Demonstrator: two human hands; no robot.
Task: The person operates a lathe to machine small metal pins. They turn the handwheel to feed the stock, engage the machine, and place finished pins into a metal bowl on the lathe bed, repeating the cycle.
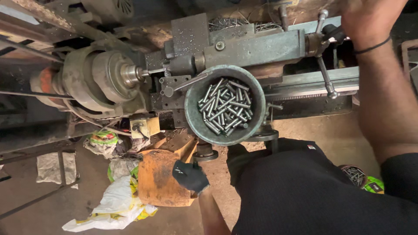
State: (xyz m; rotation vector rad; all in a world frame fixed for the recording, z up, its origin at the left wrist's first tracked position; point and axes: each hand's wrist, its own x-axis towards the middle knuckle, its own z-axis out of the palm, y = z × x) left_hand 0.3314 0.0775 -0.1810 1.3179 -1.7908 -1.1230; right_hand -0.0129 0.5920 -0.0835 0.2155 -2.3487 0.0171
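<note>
Head view: your right hand [368, 19] grips the lathe's [244, 52] lever [324, 65] at one o'clock; your gloved left hand [190, 175] hangs closed, empty, at six. Pins fill the bowl [191, 104] at centre. You seem mid-cut; next, feed steadily.

Green bowl [191, 104] full of steel pins [225, 106] sits on the lathe [252, 50]; right hand [368, 19] up at the far-right lever [325, 69], gloved left hand [190, 175] down near the orange bin [161, 182].

Crumpled white-and-yellow plastic bag [114, 208] and green printed wrapper [103, 138] lie on floor.
</note>
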